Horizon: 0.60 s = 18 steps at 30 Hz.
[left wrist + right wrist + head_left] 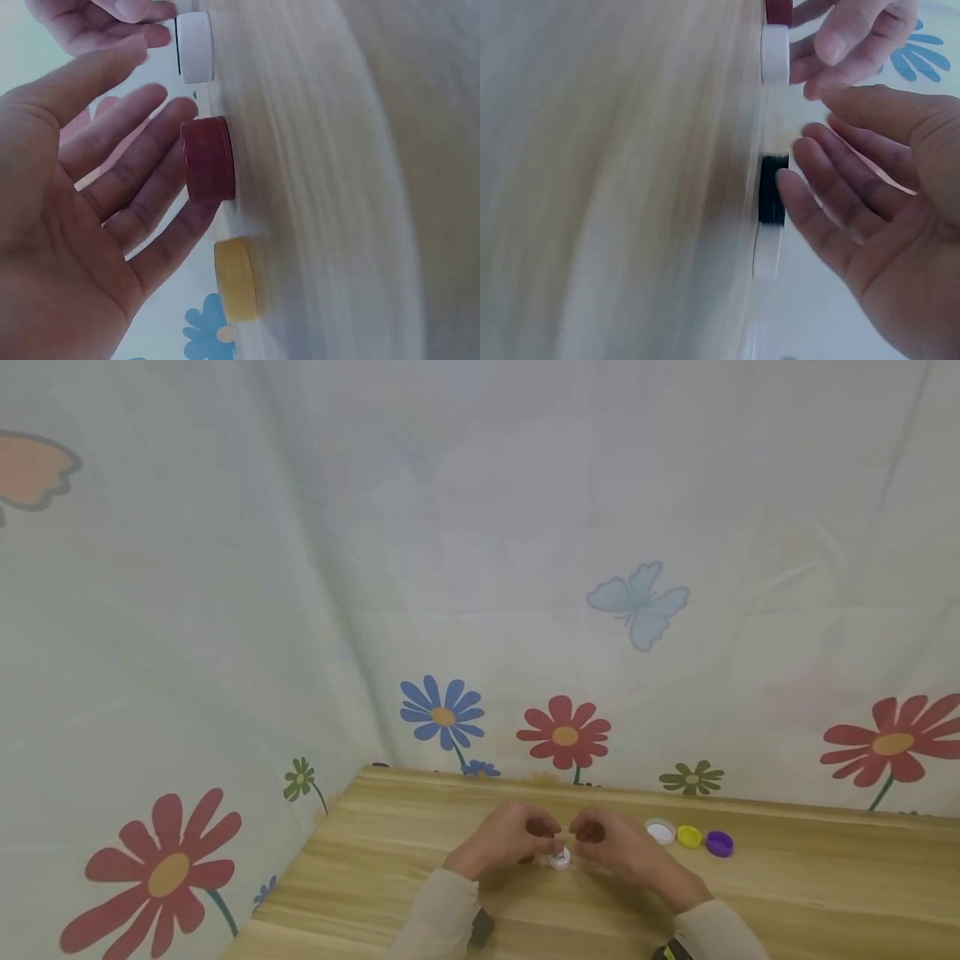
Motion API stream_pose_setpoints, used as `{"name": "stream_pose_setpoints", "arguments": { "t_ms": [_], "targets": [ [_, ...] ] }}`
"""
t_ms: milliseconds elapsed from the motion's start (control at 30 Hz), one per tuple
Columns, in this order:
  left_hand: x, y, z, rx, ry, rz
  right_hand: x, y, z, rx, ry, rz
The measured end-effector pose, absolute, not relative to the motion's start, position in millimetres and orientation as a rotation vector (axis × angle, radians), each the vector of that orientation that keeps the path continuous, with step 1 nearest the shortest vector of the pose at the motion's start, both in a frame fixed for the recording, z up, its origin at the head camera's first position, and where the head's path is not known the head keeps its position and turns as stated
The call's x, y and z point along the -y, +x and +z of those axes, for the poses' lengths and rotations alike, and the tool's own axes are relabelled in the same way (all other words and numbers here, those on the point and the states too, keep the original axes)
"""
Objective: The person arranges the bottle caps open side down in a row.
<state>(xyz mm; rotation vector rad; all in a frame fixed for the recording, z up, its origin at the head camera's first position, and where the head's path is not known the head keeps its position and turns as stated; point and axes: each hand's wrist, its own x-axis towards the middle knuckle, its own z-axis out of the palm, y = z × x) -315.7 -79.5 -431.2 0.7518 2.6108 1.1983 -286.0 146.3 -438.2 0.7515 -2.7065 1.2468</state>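
Over the table, my left hand (510, 839) and right hand (618, 845) face each other with fingers loosely bent. Between them lies a white cap (560, 860), just under the left fingertips. In the left wrist view the left hand (97, 187) has its fingers spread beside a dark red cap (208, 159) and grips nothing; whether it touches the cap I cannot tell. A yellow cap (237, 279) stands nearby. In the right wrist view the right hand (885, 202) is relaxed, its palm bare, its fingertips close to a black cap (773, 189).
To the right of the hands sit a whitish cap (660, 832), a yellow cap (689, 837) and a purple cap (720, 843) in a row. The wooden table (825, 893) meets a flower-printed curtain (480, 568) at its back and left edges.
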Motion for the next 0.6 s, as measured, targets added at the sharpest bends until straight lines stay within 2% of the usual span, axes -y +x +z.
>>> {"name": "stream_pose_setpoints", "arguments": {
  "t_ms": [300,600],
  "targets": [
    [67.1,-321.5,-434.3,-2.734,0.771,1.154,-172.7,-281.5,-433.9,2.648,0.565,1.123],
    [44.8,-323.3,-434.1,-2.818,0.792,1.108,-186.6,-286.0,-433.5,2.648,0.585,1.069]
  ]
}}
